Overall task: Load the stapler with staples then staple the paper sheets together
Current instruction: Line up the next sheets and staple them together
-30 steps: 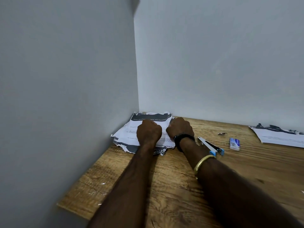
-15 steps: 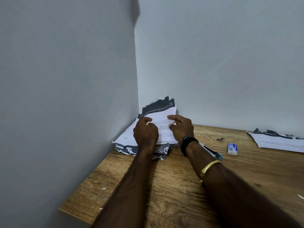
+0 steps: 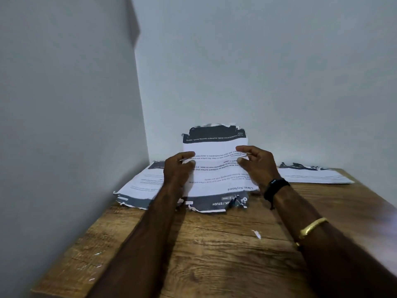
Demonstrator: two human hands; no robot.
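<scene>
Moved: since the earlier frame I had lifted the top sheet (image 3: 214, 166) higher, so its far end stood well above the pile (image 3: 141, 186), and my view had swung left, so the stapler and the small box seen to my right before were out of view.
Left hand (image 3: 177, 168): it pinched the sheet's left edge, thumb on the face toward me, fingers curled behind.
Right hand (image 3: 256, 163): it pinched the sheet's right edge, thumb and forefinger closed on the paper.
Sheet: it was held tilted up toward the wall, print upside down to me, a dark torn band along its far edge; its near end hung down to the pile.
Pile: more printed sheets lay flat in the corner where the desk (image 3: 214, 254) met the two walls, their near edges dark and ragged.
Second sheet (image 3: 311, 174): it lay flat against the back wall, to the right of my right hand and apart from the pile.
Wrist: a black band (image 3: 276, 188) sat on my right wrist, a gold bangle (image 3: 312, 227) further up the forearm.
Scraps: a small white paper bit (image 3: 256, 233) lay on the bare wood between my forearms; a few specks lay near the left edge.
Containers: I could not see any.
</scene>
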